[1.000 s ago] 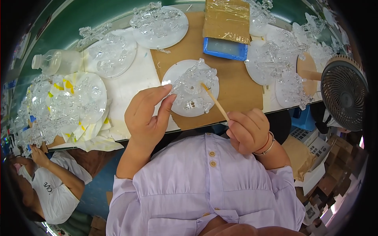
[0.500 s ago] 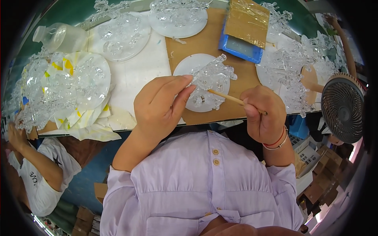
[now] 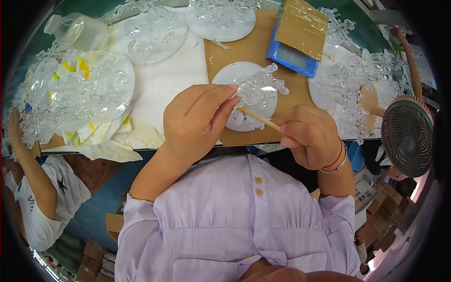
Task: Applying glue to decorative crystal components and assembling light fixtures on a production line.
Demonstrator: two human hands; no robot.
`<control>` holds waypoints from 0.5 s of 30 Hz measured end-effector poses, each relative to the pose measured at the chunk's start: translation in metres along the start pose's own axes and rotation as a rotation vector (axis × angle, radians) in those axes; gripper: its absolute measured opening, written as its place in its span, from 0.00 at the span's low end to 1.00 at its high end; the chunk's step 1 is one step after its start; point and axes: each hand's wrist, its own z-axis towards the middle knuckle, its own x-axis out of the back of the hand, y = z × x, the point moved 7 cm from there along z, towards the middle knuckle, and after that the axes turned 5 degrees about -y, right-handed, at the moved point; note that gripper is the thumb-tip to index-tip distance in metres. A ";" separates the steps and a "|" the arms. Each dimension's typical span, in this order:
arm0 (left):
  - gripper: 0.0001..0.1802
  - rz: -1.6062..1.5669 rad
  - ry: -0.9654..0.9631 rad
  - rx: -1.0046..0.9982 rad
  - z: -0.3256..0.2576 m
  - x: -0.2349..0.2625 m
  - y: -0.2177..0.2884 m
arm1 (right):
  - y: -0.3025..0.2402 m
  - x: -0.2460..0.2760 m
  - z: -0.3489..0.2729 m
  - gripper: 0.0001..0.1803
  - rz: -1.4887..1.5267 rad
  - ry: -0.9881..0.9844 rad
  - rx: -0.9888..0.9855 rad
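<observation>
Between thumb and fingertips, my left hand (image 3: 195,117) pinches the near-left end of a clear plastic branching piece (image 3: 260,89). The piece is held above a round white plate (image 3: 229,74), where more clear bits lie. My right hand (image 3: 311,134) is closed around a thin wooden stick (image 3: 263,119), perhaps a brush handle. The stick points left, and its tip is at the clear piece just beside my left fingertips. Whether the tip touches the piece I cannot tell.
Behind the plate stands a blue tray (image 3: 293,61) partly under a cardboard flap (image 3: 302,29). Round plates heaped with clear pieces surround it. A clear jar (image 3: 82,32) is at far left, a black fan (image 3: 408,136) at right. At left, a person in a white shirt (image 3: 54,197) works.
My right hand and the stick have shifted left, bringing the tip closer to my left fingertips. The left-hand grip stays the same. The view has shifted slightly.
</observation>
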 end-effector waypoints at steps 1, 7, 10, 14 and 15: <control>0.13 0.006 0.003 -0.001 0.000 0.000 0.000 | -0.001 -0.001 0.001 0.12 -0.019 -0.005 0.006; 0.14 -0.002 0.007 0.001 -0.002 0.001 -0.002 | -0.027 -0.023 0.003 0.17 -0.236 -0.115 0.208; 0.13 -0.021 0.001 -0.008 0.001 0.000 0.000 | -0.036 -0.042 -0.005 0.18 -0.396 -0.075 0.372; 0.13 -0.024 0.006 -0.004 0.001 -0.001 -0.001 | -0.038 -0.040 -0.005 0.16 -0.476 0.023 0.399; 0.14 -0.015 0.006 0.000 0.001 0.000 -0.001 | -0.039 -0.037 -0.005 0.16 -0.474 0.022 0.400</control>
